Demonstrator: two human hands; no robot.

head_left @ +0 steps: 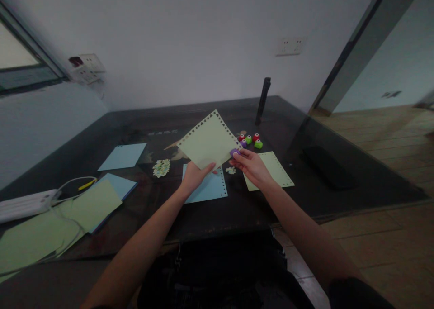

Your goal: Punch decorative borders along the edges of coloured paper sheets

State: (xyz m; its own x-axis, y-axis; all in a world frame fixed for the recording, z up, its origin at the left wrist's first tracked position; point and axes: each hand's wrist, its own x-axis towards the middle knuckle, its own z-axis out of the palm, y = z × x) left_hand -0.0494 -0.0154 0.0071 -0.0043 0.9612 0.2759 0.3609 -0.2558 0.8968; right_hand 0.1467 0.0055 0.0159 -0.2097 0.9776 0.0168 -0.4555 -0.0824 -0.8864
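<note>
My left hand (197,175) grips the near corner of a pale green sheet of paper (210,139), raised above the table and turned like a diamond. Punched holes run along its two far edges. At the sheet's right corner, my right hand (250,164) pinches a small purple craft punch (235,152). Whether the paper sits inside the punch's slot is too small to tell. Under my hands lies a blue sheet (206,189) with holes along its right side. Another green sheet (276,169), also punched, rests partly behind my right forearm.
Several red, green and purple punches (249,140) stand behind my right hand. Paper cut-outs (161,168) form a pile at left, with a smaller pile (231,170) near the middle. Farther left are a blue sheet (122,156), stacked green paper (91,205) and a white power strip (29,205) with cables.
</note>
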